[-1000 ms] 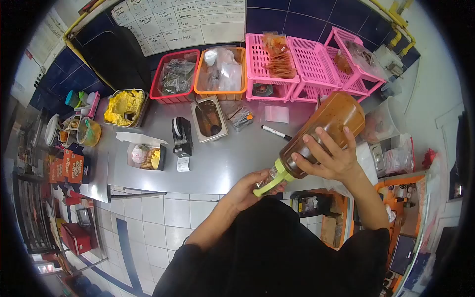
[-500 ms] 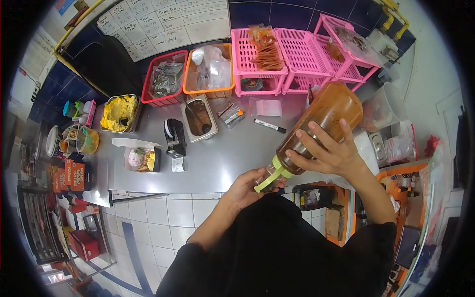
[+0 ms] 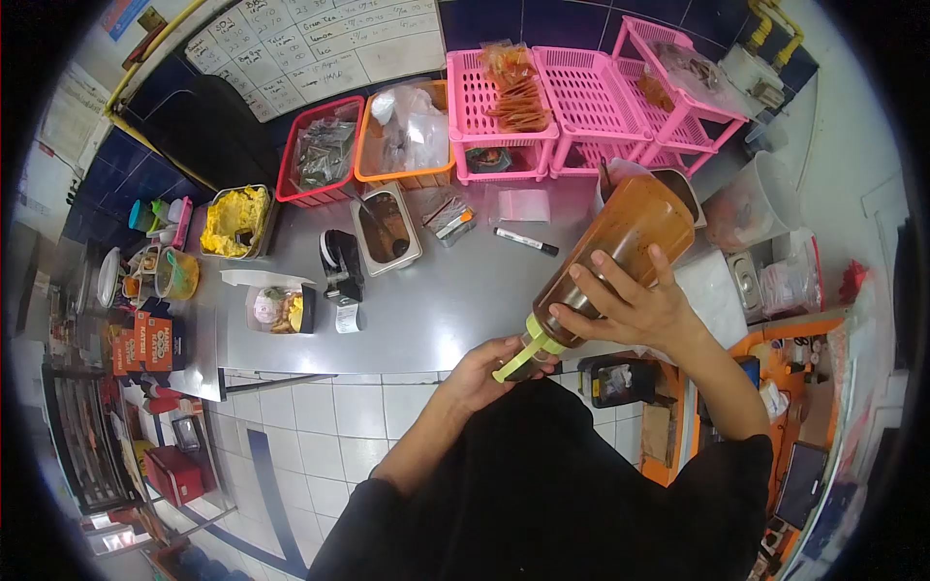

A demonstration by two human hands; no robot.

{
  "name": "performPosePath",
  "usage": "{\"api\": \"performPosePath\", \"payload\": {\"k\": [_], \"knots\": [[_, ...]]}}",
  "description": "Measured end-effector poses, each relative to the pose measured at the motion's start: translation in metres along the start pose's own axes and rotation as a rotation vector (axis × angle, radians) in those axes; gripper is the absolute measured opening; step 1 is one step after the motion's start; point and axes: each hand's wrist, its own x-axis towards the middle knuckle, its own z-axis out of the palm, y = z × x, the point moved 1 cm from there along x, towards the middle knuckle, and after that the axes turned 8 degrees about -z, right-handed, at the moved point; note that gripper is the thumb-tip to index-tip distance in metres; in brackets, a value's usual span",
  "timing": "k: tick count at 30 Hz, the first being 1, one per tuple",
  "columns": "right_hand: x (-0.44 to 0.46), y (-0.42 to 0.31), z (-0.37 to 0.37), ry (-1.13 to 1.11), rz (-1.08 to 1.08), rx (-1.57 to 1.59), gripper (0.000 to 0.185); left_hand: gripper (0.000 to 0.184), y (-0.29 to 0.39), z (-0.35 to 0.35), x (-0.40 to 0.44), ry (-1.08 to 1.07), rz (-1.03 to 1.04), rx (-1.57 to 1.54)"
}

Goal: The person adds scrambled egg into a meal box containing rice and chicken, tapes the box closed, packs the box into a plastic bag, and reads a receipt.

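A large clear bottle of brown sauce [image 3: 628,237] is tilted with its lime-green cap and spout [image 3: 544,337] pointing down toward me. My right hand [image 3: 628,308] supports the bottle's side, fingers spread around it. Down at the spout, my left hand [image 3: 475,374] grips a small clear container [image 3: 527,371], partly hidden by fingers and cap. Behind them on the steel counter [image 3: 407,329] lies a black-and-white marker [image 3: 525,241]. Further left, an open takeaway box [image 3: 281,308] holds rice and yellow and brown food.
A metal pan of dark sauce [image 3: 387,232], a black handheld device [image 3: 340,261] and a tray of yellow food [image 3: 235,225] stand on the counter. Red [image 3: 289,172] and orange baskets [image 3: 405,180] and pink racks [image 3: 591,97] line the back. A clear tub [image 3: 765,198] is at right.
The bottle and both hands have shifted slightly down and left in view, and the bottle is a little steeper. Both hands keep their hold.
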Motion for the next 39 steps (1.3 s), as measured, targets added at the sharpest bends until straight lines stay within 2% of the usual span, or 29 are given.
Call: {"api": "performPosePath", "payload": {"k": [8, 11, 13, 16, 18, 20, 22, 24, 25, 26, 28, 31, 33, 37, 39], "knots": [[-0.015, -0.024, 0.025, 0.042, 0.026, 0.113, 0.045, 0.046, -0.013, -0.013, -0.004, 0.105, 0.036, 0.045], [-0.018, -0.032, 0.036, 0.009, 0.088, 0.288, 0.042, 0.044, -0.027, -0.031, -0.005, 0.032, 0.083, -0.064], [-0.017, -0.051, 0.054, 0.05, 0.242, 0.488, 0.041, 0.048, -0.039, -0.056, -0.002, 0.029, 0.115, -0.262], [-0.017, -0.089, 0.086, 0.101, 0.521, 0.769, 0.051, 0.046, -0.033, -0.042, -0.018, 0.118, 0.229, -0.167], [-0.03, -0.126, 0.114, 0.258, 0.969, 1.28, 0.064, 0.045, -0.027, -0.027, -0.03, 0.165, 0.328, -0.178], [-0.029, -0.149, 0.14, 0.469, 1.323, 1.602, 0.077, 0.045, -0.024, -0.018, -0.038, 0.209, 0.393, -0.233], [-0.025, -0.162, 0.159, 0.552, 1.415, 1.375, 0.088, 0.046, -0.031, -0.026, -0.044, 0.182, 0.503, -0.234], [-0.025, -0.166, 0.169, 0.439, 1.442, 1.206, 0.094, 0.048, -0.039, -0.044, -0.053, 0.113, 0.593, -0.248], [-0.02, -0.162, 0.168, 0.383, 1.449, 1.115, 0.096, 0.047, -0.048, -0.052, -0.058, 0.165, 0.609, -0.28], [-0.001, -0.159, 0.15, 0.595, 1.36, 0.997, 0.076, 0.047, -0.052, -0.063, -0.062, 0.207, 0.626, -0.3], [0.011, -0.15, 0.094, 0.601, 1.071, 0.881, 0.04, 0.044, -0.047, -0.074, -0.068, 0.305, 0.658, -0.343], [0.058, -0.163, 0.044, 0.409, 0.791, 1.112, 0.047, 0.045, -0.034, -0.091, -0.09, 0.293, 0.598, 0.012], [0.079, -0.181, 0.017, 0.22, 0.62, 1.253, 0.054, 0.043, -0.026, -0.091, -0.109, 0.277, 0.568, 0.079], [0.171, -0.195, 0.004, 0.16, 0.413, 1.352, 0.037, 0.045, -0.004, -0.11, -0.166, 0.299, 0.579, 0.289], [0.212, -0.21, 0.001, 0.156, 0.334, 1.38, 0.027, 0.046, 0.013, -0.13, -0.213, 0.411, 0.618, 0.414]]}}
